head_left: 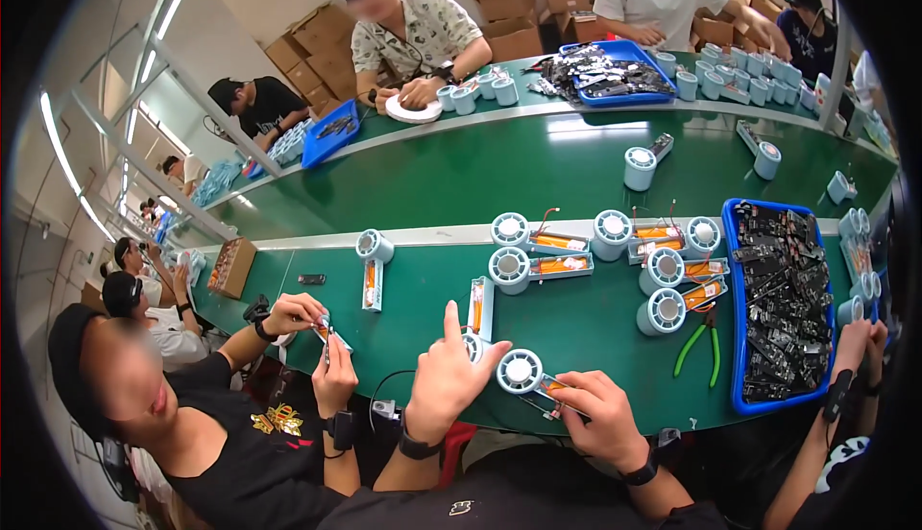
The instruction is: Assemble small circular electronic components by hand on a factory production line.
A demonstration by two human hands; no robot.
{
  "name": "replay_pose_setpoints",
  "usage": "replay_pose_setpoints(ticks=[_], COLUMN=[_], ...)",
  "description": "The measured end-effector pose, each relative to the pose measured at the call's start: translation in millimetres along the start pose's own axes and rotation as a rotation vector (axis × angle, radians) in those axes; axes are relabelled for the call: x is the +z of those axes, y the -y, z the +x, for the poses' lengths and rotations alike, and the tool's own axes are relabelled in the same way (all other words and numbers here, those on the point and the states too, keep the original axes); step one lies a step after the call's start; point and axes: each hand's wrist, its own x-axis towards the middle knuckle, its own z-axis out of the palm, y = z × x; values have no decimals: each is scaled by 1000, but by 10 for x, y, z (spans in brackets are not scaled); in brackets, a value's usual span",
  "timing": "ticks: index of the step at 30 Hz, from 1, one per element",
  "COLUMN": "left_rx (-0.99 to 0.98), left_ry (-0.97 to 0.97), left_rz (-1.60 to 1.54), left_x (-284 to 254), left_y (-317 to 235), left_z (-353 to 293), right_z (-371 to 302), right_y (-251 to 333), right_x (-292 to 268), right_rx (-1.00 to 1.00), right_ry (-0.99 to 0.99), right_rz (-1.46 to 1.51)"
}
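My right hand (600,420) grips the handle of a light-blue handheld fan (520,372), its round grille facing up and its handle casing open. My left hand (449,376) hovers left of that fan, index finger stretched forward and thumb spread, holding nothing. Partly hidden behind the left hand lies another fan (480,301), its open handle showing an orange battery. Farther ahead, several more open-handled fans (509,269) lie in a group with orange batteries and loose red wires. One fan (373,246) lies apart toward the left.
A blue tray (734,338) full of black circuit boards stands at right, with green-handled pliers (699,346) beside it. A metal rail (442,235) separates my bench from the green belt (461,170). A co-worker's hands (322,338) work close at left; others sit opposite.
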Motion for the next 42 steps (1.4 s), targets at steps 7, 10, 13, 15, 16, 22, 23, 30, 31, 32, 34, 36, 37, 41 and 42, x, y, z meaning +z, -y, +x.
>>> replay_pose_setpoints(ticks=[7, 10, 13, 15, 16, 22, 23, 30, 31, 32, 34, 36, 37, 41, 42], left_rx=[62, 121, 218, 167, 169, 264, 466, 848, 854, 870, 863, 820, 859, 966, 978], left_ry=[189, 317, 485, 536, 567, 609, 416, -219, -138, -64, -24, 34, 29, -43, -79], left_rz=[-17, -32, -151, -361, -459, -439, -276, 50, 1, -44, -122, -175, -150, -50, -3], left_x=[-68, -132, -145, -110, -120, -174, -112, 60, 109, 181, 300, 400, 400, 392, 414], left_y=[109, 96, 55, 7, 11, 347, 486, 350, 392, 352, 253, 64, -75, -506, -567], left_z=[104, 213, 169, 111, 184, 315, 325, 271, 316, 427, 328, 293, 269, 319, 362], right_z=[-20, -133, -160, -200, -181, -162, -159, -148, -179, -159, -123, -121, -164, -195, -197], right_y=[75, 92, 90, 96, 72, 28, 30, 81, 91, 38, -37, -51, 0, 39, 36], right_x=[-48, -115, -162, -208, -201, -161, -171, -238, -230, -200, -192, -192, -209, -212, -200], right_rx=[24, -42, -47, -32, -28, -4, 4, 55, 94, 43, 36, -14, 18, 9, 17], right_ry=[17, 88, 154, 184, 184, 178, 182, 171, 131, 180, 181, 258, 238, 261, 255], right_rz=[71, 15, 80, 110, 106, 91, 88, 110, 67, 109, 104, 152, 132, 128, 143])
